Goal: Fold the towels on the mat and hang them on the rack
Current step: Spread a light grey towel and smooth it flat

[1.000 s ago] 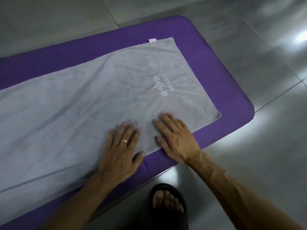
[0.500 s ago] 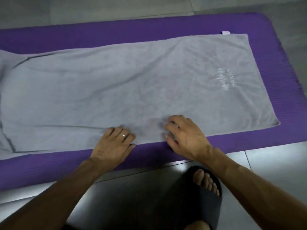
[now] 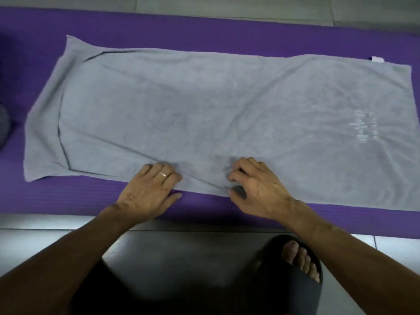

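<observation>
A grey towel [image 3: 204, 114] lies spread lengthwise on the purple mat [image 3: 159, 26], with pale lettering near its right end and a small tag at the far right corner. Its left end shows a second layer beneath, outlined by a dark seam. My left hand [image 3: 150, 189] sits on the towel's near edge with bent fingers on the cloth and its thumb on the mat beside the hem. My right hand [image 3: 254, 187] pinches the same near edge, fingers curled over it and thumb beneath. Creases fan out from both hands. No rack is in view.
Grey floor tiles [image 3: 227, 3] surround the mat. My foot in a black slipper [image 3: 293, 276] stands on the floor just in front of the mat, below my right arm. A dark rounded object [image 3: 3, 126] pokes in at the left edge.
Both hands lay flat on the towel near its right end; they have slid left along the near edge to its middle, and their fingers have curled onto the hem.
</observation>
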### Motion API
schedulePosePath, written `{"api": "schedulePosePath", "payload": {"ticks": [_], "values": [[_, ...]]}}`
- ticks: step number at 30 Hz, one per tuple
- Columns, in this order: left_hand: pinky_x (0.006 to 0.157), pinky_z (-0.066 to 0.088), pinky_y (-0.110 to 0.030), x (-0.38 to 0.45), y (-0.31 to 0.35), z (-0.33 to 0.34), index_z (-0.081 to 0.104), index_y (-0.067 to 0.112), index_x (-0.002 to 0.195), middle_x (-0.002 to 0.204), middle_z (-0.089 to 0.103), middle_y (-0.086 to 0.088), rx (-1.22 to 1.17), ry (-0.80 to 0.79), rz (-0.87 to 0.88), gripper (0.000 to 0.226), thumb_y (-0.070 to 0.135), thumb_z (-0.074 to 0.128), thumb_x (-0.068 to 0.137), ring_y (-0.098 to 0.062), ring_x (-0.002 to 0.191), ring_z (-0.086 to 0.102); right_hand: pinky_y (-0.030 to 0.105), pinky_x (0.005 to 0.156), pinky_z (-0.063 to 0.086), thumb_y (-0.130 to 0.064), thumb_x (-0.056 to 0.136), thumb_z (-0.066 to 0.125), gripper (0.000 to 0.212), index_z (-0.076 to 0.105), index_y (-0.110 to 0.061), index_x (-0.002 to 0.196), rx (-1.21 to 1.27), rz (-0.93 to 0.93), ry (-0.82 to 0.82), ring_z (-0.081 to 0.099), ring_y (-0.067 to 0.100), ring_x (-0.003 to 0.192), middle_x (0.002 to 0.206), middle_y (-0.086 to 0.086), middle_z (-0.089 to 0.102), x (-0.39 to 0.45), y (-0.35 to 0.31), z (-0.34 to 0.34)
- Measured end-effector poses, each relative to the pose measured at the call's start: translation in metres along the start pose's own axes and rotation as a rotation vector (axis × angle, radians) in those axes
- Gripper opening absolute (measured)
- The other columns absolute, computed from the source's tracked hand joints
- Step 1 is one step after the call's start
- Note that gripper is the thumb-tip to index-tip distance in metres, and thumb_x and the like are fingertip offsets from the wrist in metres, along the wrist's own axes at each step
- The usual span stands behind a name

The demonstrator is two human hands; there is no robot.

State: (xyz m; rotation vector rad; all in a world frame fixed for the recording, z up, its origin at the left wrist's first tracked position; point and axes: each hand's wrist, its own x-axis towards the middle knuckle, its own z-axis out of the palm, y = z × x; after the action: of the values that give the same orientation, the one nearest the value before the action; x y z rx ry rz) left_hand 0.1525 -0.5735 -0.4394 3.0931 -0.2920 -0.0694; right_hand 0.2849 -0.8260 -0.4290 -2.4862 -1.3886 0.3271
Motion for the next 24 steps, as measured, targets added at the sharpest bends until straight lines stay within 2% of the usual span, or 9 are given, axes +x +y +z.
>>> {"api": "schedulePosePath", "payload": {"ticks": [3, 5, 7, 9, 11, 16, 18, 21, 24], "values": [[0.081, 0.039, -0.039, -0.01, -0.019, -0.001, 0.064, 0.012, 0.108, 0.104, 0.064, -0.009, 0.061, -0.106, -0.044, 0.034, 0.036, 0.052, 0.087, -0.03, 0.091, 0.058, 0.034, 0.076, 0.046, -0.035, 0.083, 0.054, 0.024, 0.063, -0.015, 0.093, 0.03, -0.036, 0.034, 0.052, 0.02, 0.09, 0.102, 0.001, 0.056, 0.029, -0.013, 0.007], [0.077, 0.044, -0.038, -0.008, -0.018, -0.005, 0.066, 0.011, 0.104, 0.101, 0.065, -0.009, 0.06, -0.157, -0.035, 0.037, 0.022, 0.07, 0.069, -0.029, 0.088, 0.059, 0.036, 0.075, 0.045, -0.036, 0.084, 0.051, 0.028, 0.064, -0.013, 0.095, 0.034, -0.029, 0.061, 0.053, 0.023, 0.09, 0.101, 0.003, 0.057, 0.046, -0.016, 0.009], [0.075, 0.048, -0.036, -0.012, -0.018, -0.007, 0.065, 0.01, 0.1, 0.096, 0.065, -0.009, 0.025, -0.143, -0.006, 0.043, 0.013, 0.073, 0.057, -0.029, 0.085, 0.061, 0.037, 0.074, 0.044, -0.034, 0.085, 0.051, 0.029, 0.065, -0.012, 0.097, 0.01, -0.035, 0.069, 0.054, 0.025, 0.09, 0.101, 0.005, 0.057, 0.06, -0.012, 0.011], [0.081, 0.047, -0.037, -0.022, -0.017, -0.01, 0.06, 0.01, 0.101, 0.094, 0.062, -0.009, -0.048, -0.078, 0.016, 0.03, 0.013, 0.068, 0.072, -0.029, 0.086, 0.06, 0.037, 0.074, 0.044, -0.031, 0.085, 0.05, 0.028, 0.065, -0.012, 0.099, -0.037, -0.064, 0.048, 0.055, 0.026, 0.09, 0.101, 0.006, 0.057, 0.067, -0.006, 0.011], [0.082, 0.047, -0.038, -0.023, -0.017, -0.014, 0.06, 0.011, 0.103, 0.096, 0.061, -0.008, -0.101, -0.008, -0.047, 0.02, 0.026, 0.058, 0.089, -0.028, 0.088, 0.057, 0.037, 0.073, 0.043, -0.03, 0.087, 0.047, 0.027, 0.065, -0.012, 0.095, -0.056, -0.105, 0.031, 0.056, 0.025, 0.086, 0.098, 0.005, 0.058, 0.077, -0.001, 0.009], [0.076, 0.049, -0.04, 0.048, -0.041, -0.01, 0.064, 0.01, 0.109, 0.105, 0.061, -0.009, -0.165, 0.068, -0.313, 0.039, 0.035, 0.039, 0.093, -0.031, 0.091, 0.058, 0.035, 0.066, 0.043, -0.023, 0.087, 0.048, 0.023, 0.066, -0.009, 0.087, -0.032, -0.025, 0.125, 0.057, 0.028, 0.077, 0.085, 0.007, 0.06, 0.136, 0.022, -0.007], [0.08, 0.05, -0.041, 0.09, -0.058, -0.004, 0.063, 0.009, 0.115, 0.11, 0.062, -0.01, -0.184, 0.061, -0.357, 0.046, 0.036, 0.037, 0.09, -0.034, 0.097, 0.06, 0.039, 0.07, 0.045, -0.017, 0.088, 0.053, 0.018, 0.067, -0.007, 0.091, -0.059, 0.046, 0.152, 0.058, 0.031, 0.083, 0.089, 0.009, 0.06, 0.169, 0.042, -0.021], [0.09, 0.047, -0.044, 0.15, -0.086, 0.0, 0.061, 0.006, 0.121, 0.118, 0.062, -0.012, -0.183, 0.072, -0.41, 0.053, 0.037, 0.033, 0.088, -0.035, 0.111, 0.058, 0.042, 0.085, 0.042, -0.02, 0.093, 0.05, 0.026, 0.065, -0.009, 0.111, -0.138, 0.176, 0.142, 0.052, 0.031, 0.104, 0.109, 0.011, 0.06, 0.217, 0.075, -0.044], [0.107, 0.033, -0.044, 0.2, -0.11, 0.0, 0.05, 0.009, 0.136, 0.138, 0.052, -0.011, -0.19, 0.099, -0.425, 0.05, 0.032, 0.036, 0.095, -0.031, 0.132, 0.043, 0.042, 0.093, 0.037, -0.025, 0.097, 0.046, 0.037, 0.054, -0.013, 0.13, -0.206, 0.316, 0.127, 0.045, 0.032, 0.117, 0.127, 0.011, 0.053, 0.252, 0.101, -0.055]]}}
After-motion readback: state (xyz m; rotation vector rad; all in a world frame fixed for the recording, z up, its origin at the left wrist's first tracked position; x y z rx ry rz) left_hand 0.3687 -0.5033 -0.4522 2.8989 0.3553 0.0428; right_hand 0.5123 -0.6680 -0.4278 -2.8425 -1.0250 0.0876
